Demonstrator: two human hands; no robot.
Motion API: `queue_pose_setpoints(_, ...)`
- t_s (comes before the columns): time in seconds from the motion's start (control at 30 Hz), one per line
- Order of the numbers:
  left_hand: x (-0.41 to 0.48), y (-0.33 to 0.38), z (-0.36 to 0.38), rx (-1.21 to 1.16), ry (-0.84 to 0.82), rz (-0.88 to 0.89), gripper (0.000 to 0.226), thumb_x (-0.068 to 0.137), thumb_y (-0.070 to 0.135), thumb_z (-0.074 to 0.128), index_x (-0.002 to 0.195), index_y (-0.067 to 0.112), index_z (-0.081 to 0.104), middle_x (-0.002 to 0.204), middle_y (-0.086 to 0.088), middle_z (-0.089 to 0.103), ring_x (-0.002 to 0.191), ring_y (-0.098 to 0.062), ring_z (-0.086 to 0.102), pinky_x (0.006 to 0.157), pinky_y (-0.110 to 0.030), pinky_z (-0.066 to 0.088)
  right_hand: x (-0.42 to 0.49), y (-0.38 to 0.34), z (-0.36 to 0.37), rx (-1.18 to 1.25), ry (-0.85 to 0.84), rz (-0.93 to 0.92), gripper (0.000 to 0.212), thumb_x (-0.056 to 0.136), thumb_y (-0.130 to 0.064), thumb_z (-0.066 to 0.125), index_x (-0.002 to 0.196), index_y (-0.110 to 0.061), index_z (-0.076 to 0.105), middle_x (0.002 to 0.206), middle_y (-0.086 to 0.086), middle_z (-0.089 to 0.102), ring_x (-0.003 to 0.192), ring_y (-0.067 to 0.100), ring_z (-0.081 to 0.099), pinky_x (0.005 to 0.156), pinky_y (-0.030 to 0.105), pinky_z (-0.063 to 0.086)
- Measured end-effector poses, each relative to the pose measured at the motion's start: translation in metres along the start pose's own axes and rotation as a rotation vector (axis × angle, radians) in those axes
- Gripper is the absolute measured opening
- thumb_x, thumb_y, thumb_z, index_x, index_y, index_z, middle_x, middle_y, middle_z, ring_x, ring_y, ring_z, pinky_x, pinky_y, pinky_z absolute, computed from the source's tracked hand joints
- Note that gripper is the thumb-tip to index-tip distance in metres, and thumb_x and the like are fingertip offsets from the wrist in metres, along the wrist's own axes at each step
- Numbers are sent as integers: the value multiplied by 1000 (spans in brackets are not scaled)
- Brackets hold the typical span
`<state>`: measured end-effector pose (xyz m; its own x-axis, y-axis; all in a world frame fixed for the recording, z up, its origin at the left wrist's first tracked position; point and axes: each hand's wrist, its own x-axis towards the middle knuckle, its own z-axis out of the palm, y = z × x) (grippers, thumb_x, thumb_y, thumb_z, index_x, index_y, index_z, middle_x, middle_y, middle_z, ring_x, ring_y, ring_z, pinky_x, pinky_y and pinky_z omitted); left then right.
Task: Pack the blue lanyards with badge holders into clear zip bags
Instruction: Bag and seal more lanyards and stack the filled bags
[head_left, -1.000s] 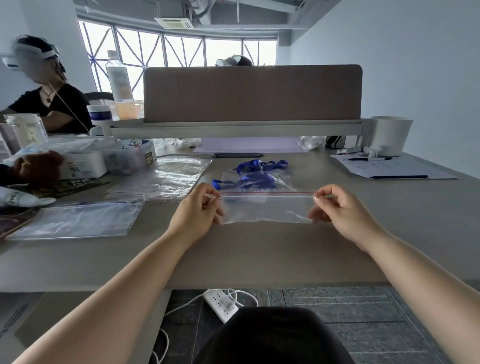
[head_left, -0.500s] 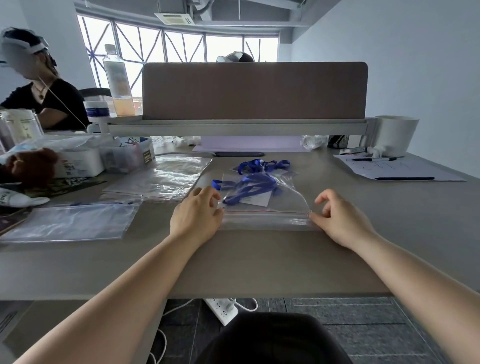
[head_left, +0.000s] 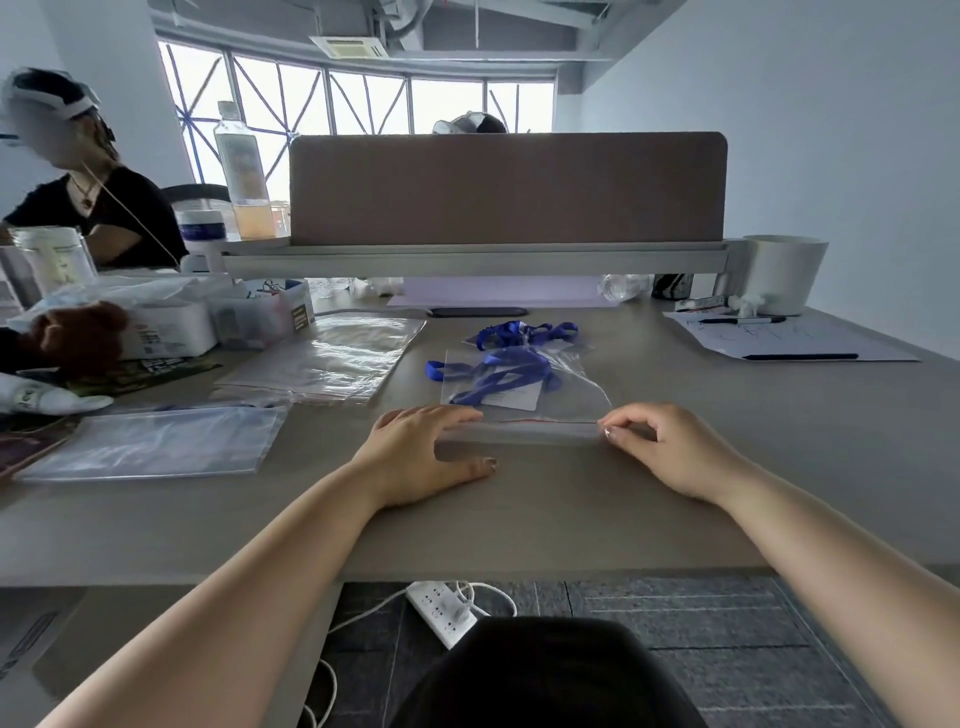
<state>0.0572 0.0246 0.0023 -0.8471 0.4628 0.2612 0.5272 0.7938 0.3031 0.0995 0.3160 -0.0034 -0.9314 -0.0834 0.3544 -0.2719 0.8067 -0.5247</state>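
Lowered from mid-air, the zip bag (head_left: 571, 400) now lies flat on the desk (head_left: 727, 415), blue lanyard (head_left: 498, 374) inside. On the seal, the left hand (head_left: 415, 457) presses with straight fingers; the right hand (head_left: 670, 447) pinches its end. Sealing appears unfinished; spare bags (head_left: 337, 358) remain.

arms: both forearms (head_left: 260, 561) bare | lap: black garment (head_left: 545, 675) | left grip (head_left: 415, 457): dark-tinted thumbnail (head_left: 488, 461) | right grip (head_left: 670, 447): pale glossy nails (head_left: 610, 434)

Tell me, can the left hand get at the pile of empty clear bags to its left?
Probably yes. The left hand lies flat on the zip bag, gripping nothing, and only bare desk lies between it and the pile of empty bags.
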Motion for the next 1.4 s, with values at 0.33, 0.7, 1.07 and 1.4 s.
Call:
queue_pose_setpoints(0.33, 0, -2, -6, -654, 285, -109, 5, 88, 6, 62, 89, 11, 64, 77, 0, 70, 67, -12, 68, 71, -22, 54, -4, -9, -9, 274, -27, 53, 13, 81, -16, 71, 92, -20, 63, 91, -8, 70, 85, -4, 63, 79, 7, 44)
queue_pose_setpoints(0.7, 28, -12, -11, -520, 267, -372, 13, 80, 35, 70, 75, 24, 65, 77, 2, 69, 75, -18, 63, 78, -34, 51, 37, -15, -14, 451, 104, 217, 9, 85, -20, 67, 81, -12, 66, 67, -3, 62, 61, 10, 51, 60, 19, 41)
queue_pose_setpoints(1.07, 42, -18, -1, -53, 84, -551, 38, 82, 51, 59, 114, 32, 60, 133, 3, 49, 130, -27, 32, 101, -43, 25, 71, 18, 21, -150, -67, 281, 50, 68, -71, 55, 108, -41, 63, 124, -8, 58, 120, 23, 48, 103, 49, 37)
queue_pose_setpoints(1.4, 44, -21, 4, -334, 262, -454, 8, 79, 33, 68, 74, 32, 63, 85, 12, 62, 97, -18, 59, 89, -36, 46, 70, 1, 24, -2, 17, 191, 15, 83, -34, 66, 70, -38, 59, 107, -6, 63, 103, 20, 53, 97, 41, 41)
